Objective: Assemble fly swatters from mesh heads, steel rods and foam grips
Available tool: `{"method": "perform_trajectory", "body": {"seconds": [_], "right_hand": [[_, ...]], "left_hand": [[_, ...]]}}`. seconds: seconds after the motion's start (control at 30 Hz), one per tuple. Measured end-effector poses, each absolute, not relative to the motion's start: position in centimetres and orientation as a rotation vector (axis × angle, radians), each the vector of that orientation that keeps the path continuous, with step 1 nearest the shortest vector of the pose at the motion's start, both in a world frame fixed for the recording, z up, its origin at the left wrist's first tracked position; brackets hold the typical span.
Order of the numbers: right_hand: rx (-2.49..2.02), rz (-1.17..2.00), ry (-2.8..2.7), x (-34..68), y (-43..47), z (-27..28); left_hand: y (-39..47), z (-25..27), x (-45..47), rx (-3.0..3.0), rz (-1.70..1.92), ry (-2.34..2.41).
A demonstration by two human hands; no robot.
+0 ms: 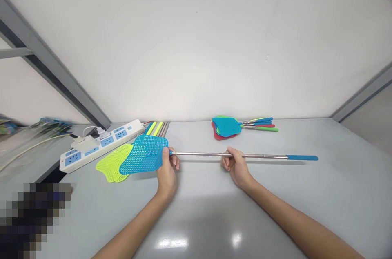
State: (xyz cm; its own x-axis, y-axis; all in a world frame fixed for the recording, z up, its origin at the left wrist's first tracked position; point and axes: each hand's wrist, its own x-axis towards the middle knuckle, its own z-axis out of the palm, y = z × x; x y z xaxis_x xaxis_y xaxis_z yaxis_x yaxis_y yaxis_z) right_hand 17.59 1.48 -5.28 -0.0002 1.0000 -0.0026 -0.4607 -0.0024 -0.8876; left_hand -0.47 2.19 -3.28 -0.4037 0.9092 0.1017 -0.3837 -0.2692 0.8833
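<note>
A blue fly swatter (147,155) with a long metal telescopic rod and a blue grip lies sideways across both my hands, its rod drawn out. My left hand (168,173) pinches the base of the perforated head, thumb on top. Around the middle of the rod, my right hand (237,167) is closed with its thumb above. Yellow-green swatter heads (112,164) lie on the table behind and left of the blue head, partly covered by it. Farther back, a pile of blue, red and green swatters (228,127) rests with its handles to the right.
A white power strip (114,140) with plugs in it runs along the left. Blue and yellow handles and metal rods (157,129) lie beside it. Plastic packaging (36,140) is at the far left. A white wall (196,46) closes off the grey table (196,206).
</note>
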Motion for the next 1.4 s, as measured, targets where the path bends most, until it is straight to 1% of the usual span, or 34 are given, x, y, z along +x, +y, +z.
{"method": "perform_trajectory", "body": {"seconds": [0.1, 0.37, 0.6, 0.93, 1.4], "right_hand": [[-0.862, 1.396, -0.941, 17.6, 1.4, -5.4], [-0.829, 1.641, -1.048, 17.7, 0.7, -5.2], [-0.746, 1.786, -1.096, 17.7, 1.0, -5.6], [-0.748, 1.782, -1.143, 17.3, 1.0, -5.2], [-0.734, 1.815, -1.198, 17.3, 1.2, -6.1]], "left_hand": [[1.9, -3.3, -0.3, 0.838, 1.811, 1.05], [0.8, -3.6, -0.1, 0.876, 1.713, 1.204], [0.2, -3.6, 0.2, 0.872, 1.722, 1.19], [-0.3, -3.5, 0.5, 0.87, 1.71, 1.189], [-0.6, -3.5, 0.8, 0.884, 1.715, 1.168]]}}
